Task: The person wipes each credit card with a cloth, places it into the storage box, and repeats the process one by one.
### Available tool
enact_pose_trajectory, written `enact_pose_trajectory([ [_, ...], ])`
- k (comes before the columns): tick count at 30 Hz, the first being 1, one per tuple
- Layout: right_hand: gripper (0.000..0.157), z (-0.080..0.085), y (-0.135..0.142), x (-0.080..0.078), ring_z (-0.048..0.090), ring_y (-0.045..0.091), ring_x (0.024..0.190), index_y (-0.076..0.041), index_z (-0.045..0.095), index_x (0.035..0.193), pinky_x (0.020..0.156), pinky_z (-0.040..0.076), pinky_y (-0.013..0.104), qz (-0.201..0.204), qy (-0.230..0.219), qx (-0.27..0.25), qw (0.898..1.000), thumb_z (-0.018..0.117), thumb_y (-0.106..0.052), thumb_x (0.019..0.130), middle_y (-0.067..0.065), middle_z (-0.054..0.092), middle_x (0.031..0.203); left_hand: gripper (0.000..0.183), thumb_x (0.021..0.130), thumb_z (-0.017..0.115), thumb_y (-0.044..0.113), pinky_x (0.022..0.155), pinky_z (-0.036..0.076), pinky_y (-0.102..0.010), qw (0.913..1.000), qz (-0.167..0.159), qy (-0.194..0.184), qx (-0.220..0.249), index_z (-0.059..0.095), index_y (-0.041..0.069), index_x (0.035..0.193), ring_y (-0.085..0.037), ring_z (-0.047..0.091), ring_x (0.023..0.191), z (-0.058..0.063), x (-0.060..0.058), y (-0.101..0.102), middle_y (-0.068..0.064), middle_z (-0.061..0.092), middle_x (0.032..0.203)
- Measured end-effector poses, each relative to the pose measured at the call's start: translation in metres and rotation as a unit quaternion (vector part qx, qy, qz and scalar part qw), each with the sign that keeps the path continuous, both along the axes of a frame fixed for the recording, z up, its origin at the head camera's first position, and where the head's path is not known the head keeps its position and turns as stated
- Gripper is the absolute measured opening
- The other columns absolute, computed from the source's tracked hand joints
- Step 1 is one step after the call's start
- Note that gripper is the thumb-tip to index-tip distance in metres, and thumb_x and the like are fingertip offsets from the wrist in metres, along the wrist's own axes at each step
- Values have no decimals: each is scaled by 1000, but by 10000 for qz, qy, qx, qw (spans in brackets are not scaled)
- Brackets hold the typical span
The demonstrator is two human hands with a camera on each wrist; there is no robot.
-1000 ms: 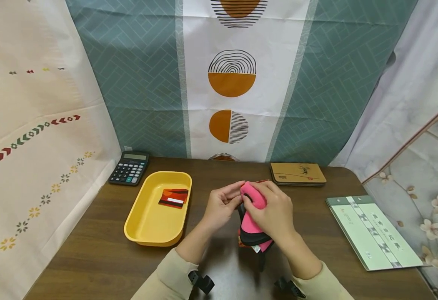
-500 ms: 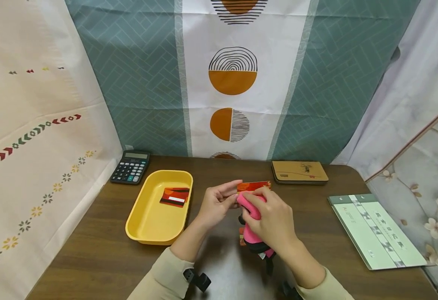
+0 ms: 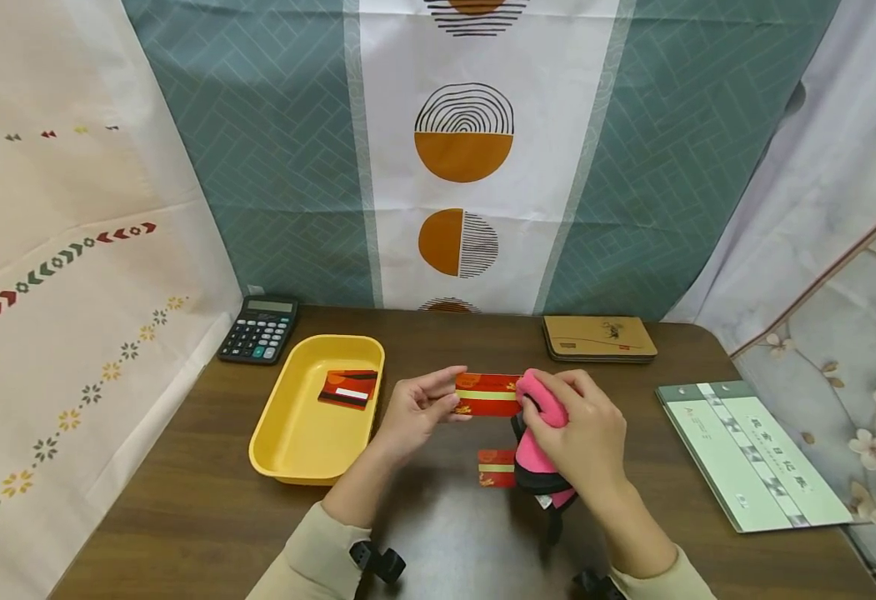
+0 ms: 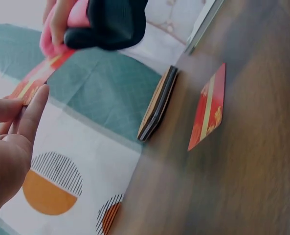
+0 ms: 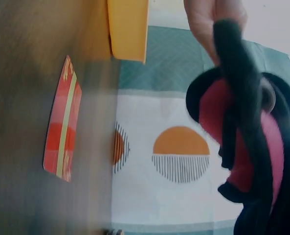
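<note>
My left hand [image 3: 411,417] pinches the left end of a red card [image 3: 486,395] with a pale yellow stripe, above the table. In the right hand [image 3: 586,425] is a soft pink fabric item [image 3: 533,450] with black edging and a dangling black strap; its exact kind is unclear. The pink fabric meets the card's right end and covers its edge. On the table below lies a second red striped card [image 3: 494,468], partly hidden by the fabric in the head view and fully visible in the left wrist view [image 4: 207,107].
To the left stands a yellow tray [image 3: 276,458] with red and black cards [image 3: 348,389] inside. A calculator [image 3: 259,330] lies behind it. Brown notebooks [image 3: 599,339] are at the back right, and a pale green book [image 3: 756,458] is on the right.
The right hand and pink fabric have moved right, while my left hand has shifted slightly left. The held card, mostly hidden earlier, now shows between them. More of the table card is uncovered.
</note>
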State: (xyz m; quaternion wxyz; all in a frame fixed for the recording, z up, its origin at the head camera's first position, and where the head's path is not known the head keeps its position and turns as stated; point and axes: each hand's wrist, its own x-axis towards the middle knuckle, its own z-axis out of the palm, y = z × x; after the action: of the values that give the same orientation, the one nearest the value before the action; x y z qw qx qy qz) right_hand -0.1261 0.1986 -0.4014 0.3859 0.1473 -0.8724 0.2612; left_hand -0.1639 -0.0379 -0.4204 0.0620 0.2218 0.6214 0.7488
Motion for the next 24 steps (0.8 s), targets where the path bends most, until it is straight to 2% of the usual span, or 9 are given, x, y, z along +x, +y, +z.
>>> enact_pose_trajectory([
  [4,38,2,-8,1,63,24,67,-9,78,109,52,55,38,-135,-95,201,9997,87,-21,74,8,66,89,41,96,59,-11,80,61,-41,9998,-73,158,-91,55,-11,137,-41,69,105,-1,3,12,-33,63,124],
  [7,38,4,-19,3,64,25,71,-9,79,107,52,55,38,30,-84,378,9992,88,-20,72,8,66,91,39,97,57,-11,81,61,-40,9992,-133,328,-208,56,-11,136,-35,71,104,-2,5,22,-32,65,122],
  [12,35,4,-29,7,65,21,74,-10,79,105,49,53,34,476,-18,522,9975,86,-22,74,6,67,93,37,98,54,-12,82,61,-38,9981,-37,477,-394,57,-12,134,-26,72,100,-2,7,30,-30,67,120],
  [14,35,5,-25,6,65,21,72,-10,79,106,50,53,33,391,-70,396,9984,86,-22,74,6,67,92,37,98,55,-11,81,61,-38,9982,47,421,-415,58,-10,135,-29,72,101,-1,8,27,-29,67,121],
  [17,37,6,-13,3,64,22,68,-11,79,107,51,53,36,38,-149,139,9998,88,-20,72,7,68,91,38,97,57,-11,80,61,-40,9988,134,324,-345,58,-9,135,-39,70,103,1,9,21,-29,66,122],
  [20,38,5,-6,1,64,25,69,-9,79,108,52,54,38,-97,-50,191,9998,88,-19,73,9,68,91,39,96,58,-12,79,61,-41,9990,154,317,-258,57,-10,135,-44,69,103,3,8,17,-31,65,123],
  [24,38,0,-12,4,65,24,75,-8,79,108,51,56,37,402,187,661,9968,87,-19,72,9,68,94,38,97,57,-12,80,61,-42,9990,56,383,-203,56,-12,135,-37,71,102,3,7,18,-32,65,121],
])
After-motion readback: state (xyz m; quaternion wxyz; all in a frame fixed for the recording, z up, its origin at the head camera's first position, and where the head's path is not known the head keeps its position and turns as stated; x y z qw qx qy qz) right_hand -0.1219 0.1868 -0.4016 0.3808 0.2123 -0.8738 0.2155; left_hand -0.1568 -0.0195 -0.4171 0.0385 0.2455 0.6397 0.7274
